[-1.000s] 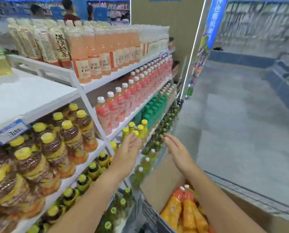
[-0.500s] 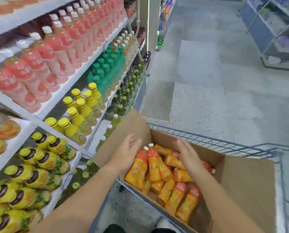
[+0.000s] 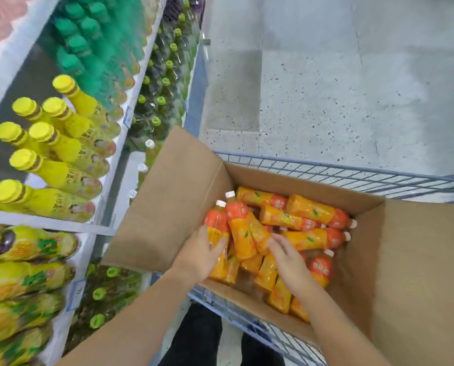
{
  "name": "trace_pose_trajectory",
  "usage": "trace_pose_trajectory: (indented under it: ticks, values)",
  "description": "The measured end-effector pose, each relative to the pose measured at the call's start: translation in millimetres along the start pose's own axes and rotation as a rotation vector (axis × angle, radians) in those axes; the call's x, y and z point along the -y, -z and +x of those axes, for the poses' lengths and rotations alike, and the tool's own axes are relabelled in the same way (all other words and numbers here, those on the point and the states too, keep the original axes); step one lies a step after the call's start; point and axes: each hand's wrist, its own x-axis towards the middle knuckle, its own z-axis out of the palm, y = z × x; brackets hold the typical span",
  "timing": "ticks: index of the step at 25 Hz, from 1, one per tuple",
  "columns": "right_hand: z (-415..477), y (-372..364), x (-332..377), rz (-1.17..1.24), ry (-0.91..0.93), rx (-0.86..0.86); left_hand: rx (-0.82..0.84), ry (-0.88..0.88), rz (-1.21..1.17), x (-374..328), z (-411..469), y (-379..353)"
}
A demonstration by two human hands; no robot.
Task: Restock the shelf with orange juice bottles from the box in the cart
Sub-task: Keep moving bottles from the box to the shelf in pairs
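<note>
Bottles jumbled, grab under way

Bottles of orange juice (image 3: 289, 233) lie every which way in the box (image 3: 418, 260), which sits in the cart (image 3: 352, 175) at about five o'clock in the view. The left hand (image 3: 202, 253) wraps around one bottle (image 3: 216, 233) at the nine o'clock edge of the pile, thumb across its label. The right hand (image 3: 289, 256) lies on the heap, fingers spread, gripping nothing as far as I can tell. Risk here: those shrink-wrapped sides look slick, so a one-handed lift could slip. Pulling one out may also set its neighbours rolling. The shelf (image 3: 109, 178) waits at nine o'clock, crowded with yellow-capped bottles (image 3: 62, 149).
</note>
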Motion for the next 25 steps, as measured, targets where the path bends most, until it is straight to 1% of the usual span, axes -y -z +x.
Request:
trace_pose_trajectory:
  ticks: [3, 8, 10, 12, 14, 16, 18, 21, 23, 24, 25]
  values:
    - [29.4, -25.6, -0.3, 0.002, -0.047, 0.026, -0.020, 0.047, 0.018, 17.6, 21.4, -11.0]
    - [86.4, -59.8, -8.0, -0.057, -0.034, 0.011, -0.001, 0.099, 0.127, 28.0, 41.3, -26.8]
    - [107.1, -69.6, -15.2, -0.155, -0.010, 0.006, -0.002, 0.108, 0.252, 30.7, 49.7, -36.6]
    - [121.0, -77.9, -19.5, -0.286, 0.044, -0.032, -0.036, 0.101, 0.385, 30.8, 54.0, -43.5]
    - [132.7, -87.2, -23.2, -0.445, 0.071, -0.091, -0.101, 0.074, 0.438, 31.8, 55.3, -49.0]
    - [138.9, -95.4, -24.5, -0.580, 0.067, -0.159, -0.160, 0.049, 0.415, 33.8, 53.6, -54.4]
    - [142.5, -100.7, -20.6, -0.644, 0.054, -0.228, -0.160, 0.055, 0.307, 37.1, 50.2, -59.3]
    - [151.5, -98.5, -12.9, -0.660, 0.029, -0.227, -0.149, 0.153, 0.068, 48.0, 51.9, -63.3]
    - [155.4, -95.8, -14.1, -0.661, 0.025, -0.206, -0.112, 0.192, 0.001, 54.3, 55.7, -63.5]
    - [155.5, -93.3, -15.5, -0.632, 0.026, -0.202, -0.087, 0.205, -0.008, 55.5, 57.5, -64.5]
    - [154.8, -90.2, -16.6, -0.553, 0.037, -0.194, -0.071, 0.213, -0.019, 56.1, 59.1, -65.4]
